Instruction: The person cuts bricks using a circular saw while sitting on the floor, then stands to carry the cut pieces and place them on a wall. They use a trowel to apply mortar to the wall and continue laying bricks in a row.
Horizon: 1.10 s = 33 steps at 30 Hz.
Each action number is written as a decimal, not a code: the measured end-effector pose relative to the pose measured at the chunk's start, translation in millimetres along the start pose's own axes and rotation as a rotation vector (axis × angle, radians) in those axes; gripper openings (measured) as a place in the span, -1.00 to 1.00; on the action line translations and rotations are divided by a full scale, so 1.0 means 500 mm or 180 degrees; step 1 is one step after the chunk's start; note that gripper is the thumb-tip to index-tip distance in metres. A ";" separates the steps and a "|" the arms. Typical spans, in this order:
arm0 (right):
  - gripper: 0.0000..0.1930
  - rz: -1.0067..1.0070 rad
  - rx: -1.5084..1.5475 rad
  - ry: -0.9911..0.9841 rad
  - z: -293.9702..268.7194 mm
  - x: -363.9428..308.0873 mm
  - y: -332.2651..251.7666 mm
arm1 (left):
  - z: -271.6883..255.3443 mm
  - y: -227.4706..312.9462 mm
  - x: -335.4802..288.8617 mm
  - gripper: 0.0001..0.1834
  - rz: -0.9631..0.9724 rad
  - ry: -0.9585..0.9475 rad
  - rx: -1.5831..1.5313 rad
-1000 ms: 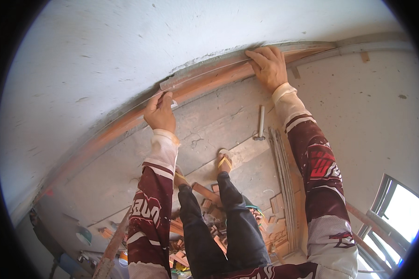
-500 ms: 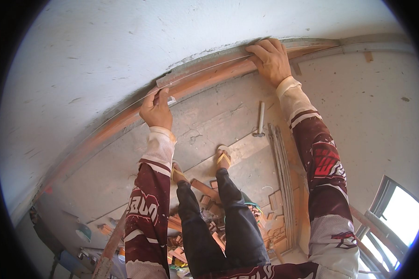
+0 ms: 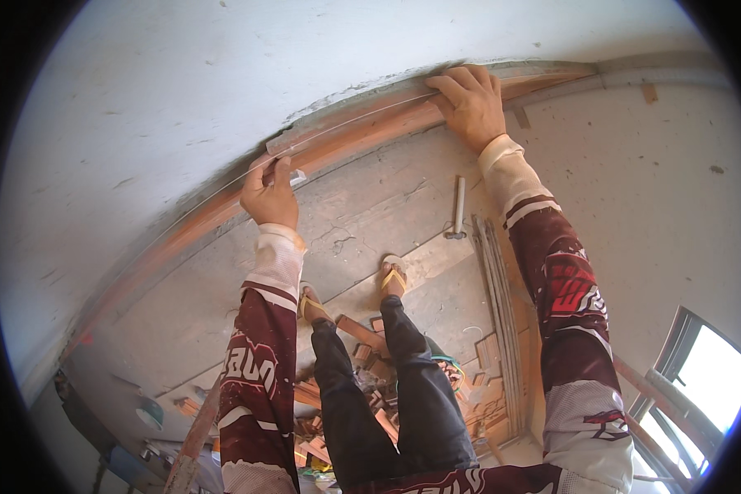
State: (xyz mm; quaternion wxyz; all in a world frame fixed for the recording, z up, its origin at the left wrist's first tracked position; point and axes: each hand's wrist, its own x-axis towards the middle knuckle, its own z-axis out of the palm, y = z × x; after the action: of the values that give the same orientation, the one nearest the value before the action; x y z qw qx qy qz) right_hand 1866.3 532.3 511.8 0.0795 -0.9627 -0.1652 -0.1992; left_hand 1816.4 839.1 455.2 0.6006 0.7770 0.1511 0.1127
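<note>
A thin pale string (image 3: 354,122) runs along a long reddish wooden board (image 3: 370,142) at the base of the white wall. Above the board lies a rough, cement-smeared strip (image 3: 337,119), its squared end close to my left fingers. My left hand (image 3: 270,198) is closed in a pinch at the string, with a small reddish piece partly showing between thumb and fingers. Beside it, a small whitish piece (image 3: 298,177) sits against the board. Farther right, my right hand (image 3: 473,107) is bent over the strip's upper edge, thumb toward the string; its fingertips are partly hidden.
A hammer (image 3: 458,210) lies on the dusty floor beyond my sandalled feet. Long narrow bars (image 3: 498,305) lie to the right. Around my legs are scattered reddish blocks (image 3: 362,333). Worn poles (image 3: 193,445) rise at lower left, and a bright window (image 3: 712,379) is at lower right.
Both hands and the strip's end appear slightly farther left in the picture, with a small shift of the view. Each hand keeps about the same hold.
</note>
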 end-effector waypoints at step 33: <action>-0.75 0.2984 0.1885 0.0673 0.097 -0.072 -0.091 | 0.004 -0.011 0.001 -0.87 0.0845 0.0145 0.0988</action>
State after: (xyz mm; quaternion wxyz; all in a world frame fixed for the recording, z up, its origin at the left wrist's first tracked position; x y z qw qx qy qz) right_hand 1836.2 575.2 457.0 0.4423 -0.8445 0.2401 -0.1831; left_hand 1816.9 838.7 449.3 0.4500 0.8706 0.0764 0.1838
